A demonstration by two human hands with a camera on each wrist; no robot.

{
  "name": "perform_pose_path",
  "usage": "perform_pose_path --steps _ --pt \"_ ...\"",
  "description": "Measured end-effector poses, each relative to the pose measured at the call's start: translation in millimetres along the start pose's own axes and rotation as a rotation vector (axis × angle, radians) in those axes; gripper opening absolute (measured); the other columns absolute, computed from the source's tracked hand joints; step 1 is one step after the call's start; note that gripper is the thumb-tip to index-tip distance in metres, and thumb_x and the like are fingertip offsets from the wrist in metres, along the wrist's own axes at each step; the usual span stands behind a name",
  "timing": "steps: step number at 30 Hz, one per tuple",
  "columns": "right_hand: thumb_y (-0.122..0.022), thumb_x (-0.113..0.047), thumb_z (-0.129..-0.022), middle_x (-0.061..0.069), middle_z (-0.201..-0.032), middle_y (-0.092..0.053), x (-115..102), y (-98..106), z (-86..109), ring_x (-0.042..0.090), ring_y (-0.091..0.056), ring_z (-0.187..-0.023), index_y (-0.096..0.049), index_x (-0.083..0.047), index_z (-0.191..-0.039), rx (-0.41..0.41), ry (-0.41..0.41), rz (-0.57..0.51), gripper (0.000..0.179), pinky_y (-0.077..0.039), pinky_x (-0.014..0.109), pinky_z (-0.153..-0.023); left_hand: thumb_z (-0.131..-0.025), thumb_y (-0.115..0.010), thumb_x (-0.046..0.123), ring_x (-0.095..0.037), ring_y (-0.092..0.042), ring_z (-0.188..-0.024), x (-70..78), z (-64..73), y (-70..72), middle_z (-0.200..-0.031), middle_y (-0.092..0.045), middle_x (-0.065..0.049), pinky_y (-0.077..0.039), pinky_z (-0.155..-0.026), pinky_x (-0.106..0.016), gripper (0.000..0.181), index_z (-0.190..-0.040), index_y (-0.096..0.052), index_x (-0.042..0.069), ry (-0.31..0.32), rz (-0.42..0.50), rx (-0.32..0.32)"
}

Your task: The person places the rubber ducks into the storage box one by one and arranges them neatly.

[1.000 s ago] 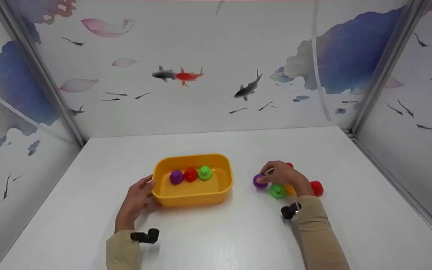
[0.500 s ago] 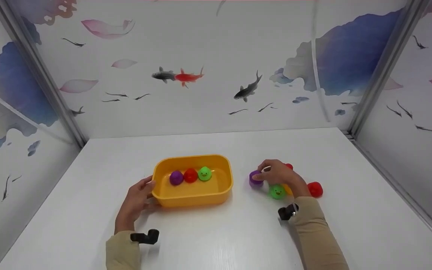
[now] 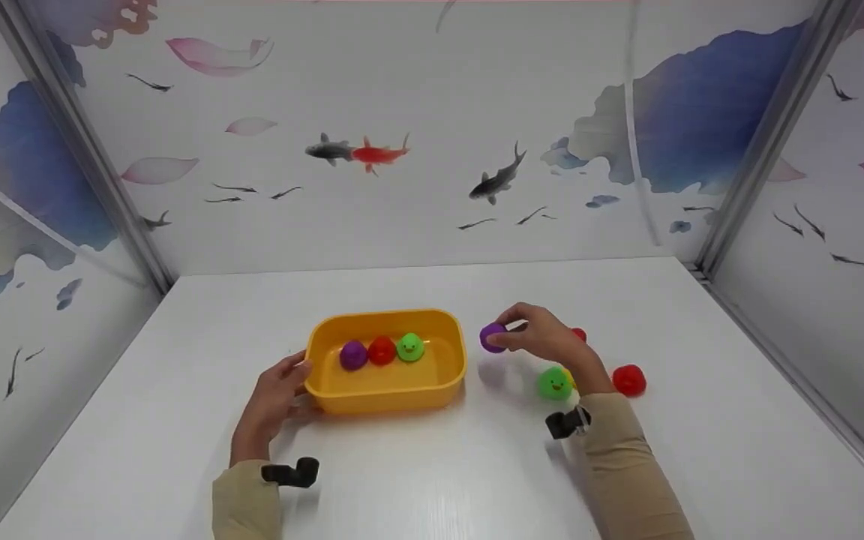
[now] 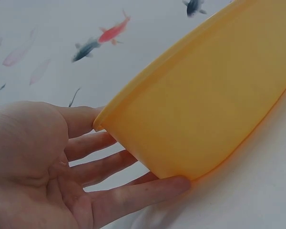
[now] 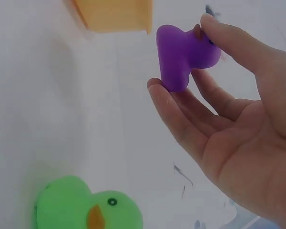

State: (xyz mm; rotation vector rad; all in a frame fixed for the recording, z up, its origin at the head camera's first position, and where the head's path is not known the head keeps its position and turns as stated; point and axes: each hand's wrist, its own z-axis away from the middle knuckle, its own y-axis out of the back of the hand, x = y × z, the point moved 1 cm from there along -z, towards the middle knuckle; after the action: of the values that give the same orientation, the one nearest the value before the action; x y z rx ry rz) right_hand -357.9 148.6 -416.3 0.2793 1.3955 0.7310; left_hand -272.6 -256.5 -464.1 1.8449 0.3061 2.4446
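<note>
In the head view, my right hand (image 3: 541, 335) pinches a purple toy duck (image 3: 490, 338) and holds it up off the table, right of a yellow basin (image 3: 387, 400). The right wrist view shows thumb and fingertips on the purple duck (image 5: 174, 55). My left hand (image 3: 271, 397) touches the basin's left end. Its fingers lie fairly straight along the outside of the basin wall (image 4: 195, 105) in the left wrist view. Inside the basin sit a purple duck (image 3: 353, 355), a red duck (image 3: 382, 351) and a green duck (image 3: 410, 347) in a row.
Right of the basin, another green duck (image 3: 555, 383) stands on the white table (image 3: 432, 480), with a yellow piece partly hidden behind it. A red duck (image 3: 629, 380) sits farther right. Another red toy (image 3: 579, 334) shows behind my right hand. Printed wall panels (image 3: 417, 225) enclose the table.
My right hand has lifted the purple duck off the table and brought it left, closer to the basin. My left hand and the basin have stayed in place.
</note>
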Motion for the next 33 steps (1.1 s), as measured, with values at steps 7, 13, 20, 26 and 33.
perform_pose_path --steps 7,13,20,26,33 --pt "-0.075 -0.039 -0.089 0.011 -0.123 -0.067 -20 -19 0.3 0.024 -0.069 -0.107 -0.064 -0.013 -0.12 0.045 0.077 -0.137 0.043 -0.056 0.041 -0.102 -0.106 -0.047 0.039 -0.035 -0.054 -0.132 -0.5 1.3 1.0 -0.154 -0.046 -0.017 -0.059 -0.095 -0.037 0.058 -0.157 -0.033 0.014 -0.001 -0.014 0.0" --pt "-0.076 -0.037 -0.089 0.012 -0.129 -0.065 -31 -34 1.2 0.028 -0.066 -0.119 -0.064 -0.013 -0.122 0.074 0.096 -0.186 0.043 -0.053 0.045 -0.106 -0.106 -0.046 0.04 -0.035 -0.054 -0.132 -1.0 1.4 1.6 -0.154 -0.046 -0.017 -0.059 -0.097 -0.036 0.058 -0.157 -0.033 0.015 -0.002 -0.022 0.003" --pt "-0.076 -0.035 -0.089 0.013 -0.142 -0.055 -37 -46 -3.5 0.033 -0.057 -0.132 -0.066 -0.013 -0.118 0.109 0.078 -0.191 0.039 -0.049 0.048 -0.109 -0.106 -0.046 0.039 -0.034 -0.056 -0.129 -2.8 0.1 0.2 -0.153 -0.046 -0.016 -0.059 -0.096 -0.037 0.057 -0.157 -0.033 0.015 0.012 -0.021 0.012" --pt "-0.075 -0.036 -0.09 0.012 -0.133 -0.063 -37 -57 -15.7 0.029 -0.061 -0.124 -0.066 -0.013 -0.119 0.079 0.022 -0.215 0.039 -0.05 0.046 -0.109 -0.105 -0.048 0.041 -0.034 -0.055 -0.13 -2.1 -1.2 -0.6 -0.157 -0.043 -0.014 -0.057 -0.099 -0.037 0.06 -0.158 -0.032 0.016 0.03 -0.021 0.018" --pt "-0.075 -0.032 -0.09 0.011 -0.126 -0.067 -47 -66 -25.1 0.032 -0.063 -0.117 -0.066 -0.011 -0.119 0.054 0.016 -0.206 0.037 -0.056 0.044 -0.101 -0.106 -0.046 0.039 -0.035 -0.054 -0.131 -0.5 -1.7 0.9 -0.155 -0.045 -0.015 -0.06 -0.094 -0.037 0.057 -0.157 -0.033 0.014 0.016 0.0 0.001"
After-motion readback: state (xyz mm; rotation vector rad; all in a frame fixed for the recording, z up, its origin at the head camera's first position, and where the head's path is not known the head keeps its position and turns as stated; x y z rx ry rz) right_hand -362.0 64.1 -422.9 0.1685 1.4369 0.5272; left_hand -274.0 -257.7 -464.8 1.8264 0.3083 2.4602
